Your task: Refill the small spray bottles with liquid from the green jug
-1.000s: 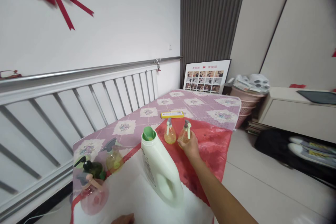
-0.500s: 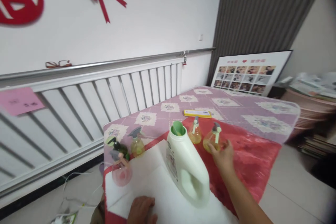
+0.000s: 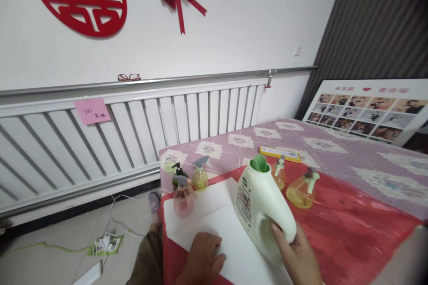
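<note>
"Pale-green plastic jug (image 3: 259, 200), label too small to read: who has it?"

"Right hand (image 3: 297, 254), gripping its handle over the white sheet (image 3: 230, 236); left hand (image 3: 204, 256) loosely open there."

"Behind?"

"Its green-topped neck partly hides a yellow-filled spray bottle (image 3: 280, 176); farther, a radiator's (image 3: 185, 116) pink note (image 3: 92, 110) reads '361.'"

my right grip (image 3: 297, 254) has left the round clear plastic spray bottle of yellow liquid (image 3: 300, 193) and now holds the pale green plastic jug (image 3: 259, 200) by its handle. my gaze has swung left, bringing the pink paper note (image 3: 92, 111) wholly into view.
</note>
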Demonstrator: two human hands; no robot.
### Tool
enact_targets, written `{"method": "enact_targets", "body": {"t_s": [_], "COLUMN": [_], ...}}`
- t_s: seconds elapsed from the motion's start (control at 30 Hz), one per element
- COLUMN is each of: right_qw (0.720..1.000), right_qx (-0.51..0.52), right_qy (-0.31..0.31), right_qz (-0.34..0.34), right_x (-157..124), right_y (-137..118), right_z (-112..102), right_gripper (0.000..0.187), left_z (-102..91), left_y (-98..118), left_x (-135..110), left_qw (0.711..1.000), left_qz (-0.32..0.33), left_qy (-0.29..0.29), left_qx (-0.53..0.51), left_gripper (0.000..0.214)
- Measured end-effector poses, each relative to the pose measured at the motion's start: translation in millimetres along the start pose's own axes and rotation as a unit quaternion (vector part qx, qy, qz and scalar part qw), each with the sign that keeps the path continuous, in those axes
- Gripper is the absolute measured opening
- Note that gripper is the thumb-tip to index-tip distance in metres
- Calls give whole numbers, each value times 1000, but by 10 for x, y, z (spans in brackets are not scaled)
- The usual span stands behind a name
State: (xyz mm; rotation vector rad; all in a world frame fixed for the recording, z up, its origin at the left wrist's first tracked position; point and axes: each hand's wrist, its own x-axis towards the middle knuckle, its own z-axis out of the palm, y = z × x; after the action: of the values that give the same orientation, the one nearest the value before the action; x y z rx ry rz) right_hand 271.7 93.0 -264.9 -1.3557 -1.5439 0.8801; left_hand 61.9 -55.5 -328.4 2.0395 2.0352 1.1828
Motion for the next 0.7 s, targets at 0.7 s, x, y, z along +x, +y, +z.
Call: {"method": "enact_targets", "body": {"t_s": [0.7], "right_qw": [991], "right_qx": [-107], "right_qy": [81], "right_qz": [8], "right_x": [59], "right_y": [39], "right_z": [76], "right_gripper": [49], "left_z": [-753], "left_y": [-599], "left_x": [446], "left_qw": [915], "left_qz": [-289], "left_qy": [279], "left_qx": [-38], "left_gripper": [66]}}
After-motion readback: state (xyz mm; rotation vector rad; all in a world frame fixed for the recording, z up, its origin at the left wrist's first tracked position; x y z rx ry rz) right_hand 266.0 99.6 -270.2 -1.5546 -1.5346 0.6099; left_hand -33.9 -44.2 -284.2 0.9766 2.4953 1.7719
